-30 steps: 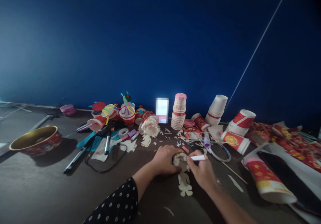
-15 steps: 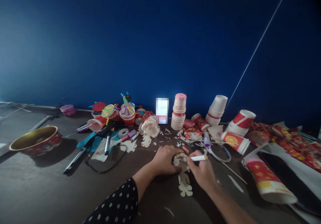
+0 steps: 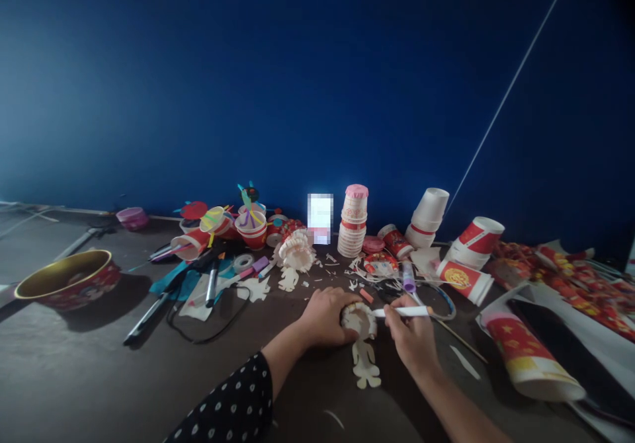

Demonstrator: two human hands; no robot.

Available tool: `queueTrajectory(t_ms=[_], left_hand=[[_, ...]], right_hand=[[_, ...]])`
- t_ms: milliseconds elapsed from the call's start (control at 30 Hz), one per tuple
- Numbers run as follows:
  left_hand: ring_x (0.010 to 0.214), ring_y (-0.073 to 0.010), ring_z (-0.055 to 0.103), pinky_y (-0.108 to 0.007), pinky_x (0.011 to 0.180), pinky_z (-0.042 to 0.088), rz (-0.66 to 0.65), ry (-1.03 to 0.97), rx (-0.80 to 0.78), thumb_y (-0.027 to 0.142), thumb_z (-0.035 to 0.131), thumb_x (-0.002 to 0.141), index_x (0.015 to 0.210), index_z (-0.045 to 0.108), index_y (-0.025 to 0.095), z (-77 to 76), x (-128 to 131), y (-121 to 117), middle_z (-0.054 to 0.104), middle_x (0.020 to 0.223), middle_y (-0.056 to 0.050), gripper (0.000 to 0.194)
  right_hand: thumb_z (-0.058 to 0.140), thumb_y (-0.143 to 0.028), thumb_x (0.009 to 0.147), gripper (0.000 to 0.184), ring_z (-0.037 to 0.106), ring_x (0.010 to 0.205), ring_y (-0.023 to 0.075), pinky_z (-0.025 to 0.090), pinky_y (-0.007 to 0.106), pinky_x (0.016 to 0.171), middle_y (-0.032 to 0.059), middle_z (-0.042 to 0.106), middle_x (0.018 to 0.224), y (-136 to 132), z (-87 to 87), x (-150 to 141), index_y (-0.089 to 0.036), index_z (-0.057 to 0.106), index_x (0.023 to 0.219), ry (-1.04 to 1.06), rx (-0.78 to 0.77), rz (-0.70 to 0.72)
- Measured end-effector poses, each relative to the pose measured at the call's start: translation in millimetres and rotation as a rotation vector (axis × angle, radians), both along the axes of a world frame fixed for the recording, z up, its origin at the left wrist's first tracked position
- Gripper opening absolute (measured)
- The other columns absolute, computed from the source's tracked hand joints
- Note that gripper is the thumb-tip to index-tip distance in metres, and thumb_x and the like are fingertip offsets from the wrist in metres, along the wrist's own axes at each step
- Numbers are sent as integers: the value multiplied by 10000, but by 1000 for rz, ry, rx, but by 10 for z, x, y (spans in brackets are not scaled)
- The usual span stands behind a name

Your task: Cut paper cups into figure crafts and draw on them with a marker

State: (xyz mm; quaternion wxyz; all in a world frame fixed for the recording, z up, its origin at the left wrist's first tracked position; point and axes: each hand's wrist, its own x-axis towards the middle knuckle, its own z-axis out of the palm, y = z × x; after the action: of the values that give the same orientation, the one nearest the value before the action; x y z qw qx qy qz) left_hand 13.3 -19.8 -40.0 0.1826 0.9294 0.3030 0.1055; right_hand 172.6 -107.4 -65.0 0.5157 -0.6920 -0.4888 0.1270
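My left hand (image 3: 325, 317) grips the top of a cream paper cut-out figure (image 3: 364, 363), whose ruffled, round head (image 3: 358, 319) sits against my fingers. The figure's legs lie flat on the dark table. My right hand (image 3: 409, 337) holds a white marker (image 3: 403, 311) level, its tip at the edge of the ruffled head. A second paper figure with a ruffled top (image 3: 296, 251) stands farther ahead, beyond my left hand. Paper scraps lie around both figures.
Stacked paper cups (image 3: 353, 225), red paper cups, a purple glue stick (image 3: 408, 276), a tape roll (image 3: 243, 262) and markers crowd the table's back edge. A gold-lined red bowl (image 3: 67, 279) sits at left. A large red cup (image 3: 528, 363) lies at right. A blue wall stands behind.
My right hand has shifted to the right, carrying the white marker with it. My left hand and the paper figure stay nearly still.
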Motion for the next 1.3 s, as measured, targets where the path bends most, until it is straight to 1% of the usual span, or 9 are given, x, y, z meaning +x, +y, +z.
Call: queueTrajectory(t_ms=[100, 233, 400, 533, 700, 900, 1300], left_hand=[[949, -227, 514, -344, 853, 363, 9, 7, -2, 412, 646, 554, 1110, 507, 326, -2, 10, -3, 576, 1054, 3, 579], [960, -233, 509, -352, 865, 357, 21, 19, -10, 418, 650, 548, 1108, 512, 315, -5, 20, -7, 570, 1078, -3, 586], [958, -232, 507, -351, 863, 356, 13, -8, -15, 392, 653, 547, 1143, 485, 328, -12, 17, -7, 575, 1051, 0, 623], [919, -224, 515, -340, 832, 370, -10, -11, -6, 383, 651, 551, 1195, 430, 379, -10, 9, -3, 574, 975, 8, 681], [874, -218, 518, -342, 785, 381, -21, 1, 9, 404, 645, 561, 1199, 420, 420, -23, 11, 9, 553, 894, 3, 677], [884, -220, 512, -341, 786, 376, -9, -4, 5, 406, 646, 558, 1162, 467, 401, -34, 14, 6, 548, 895, -3, 630], [893, -221, 513, -342, 790, 370, -7, -10, 2, 415, 646, 556, 1140, 491, 380, -31, 11, 6, 562, 916, -4, 605]], right_hand=[[475, -367, 755, 234, 438, 407, 122, 329, 217, 403, -40, 463, 431, -1, -1, -20, -202, 450, 591, -40, -3, 7], [472, -387, 757, 238, 483, 429, 139, 338, 224, 423, -25, 510, 442, 5, -3, -39, -204, 462, 605, -143, -13, 15], [463, -381, 769, 222, 524, 428, 150, 367, 229, 447, -21, 550, 443, 8, 7, -60, -214, 459, 623, -190, -56, 51], [468, -362, 763, 199, 531, 425, 149, 366, 226, 449, -23, 551, 439, 7, 13, -65, -218, 462, 626, -233, -52, 12], [455, -357, 771, 191, 530, 416, 153, 363, 229, 439, -22, 549, 438, 6, 8, -63, -221, 456, 636, -251, -58, 2], [452, -353, 769, 188, 528, 430, 156, 363, 234, 452, -14, 543, 443, 15, 1, -57, -219, 458, 637, -300, -62, -39], [447, -357, 763, 194, 556, 455, 163, 369, 231, 458, -10, 568, 455, 1, 14, -63, -214, 475, 635, -310, -66, -35]])
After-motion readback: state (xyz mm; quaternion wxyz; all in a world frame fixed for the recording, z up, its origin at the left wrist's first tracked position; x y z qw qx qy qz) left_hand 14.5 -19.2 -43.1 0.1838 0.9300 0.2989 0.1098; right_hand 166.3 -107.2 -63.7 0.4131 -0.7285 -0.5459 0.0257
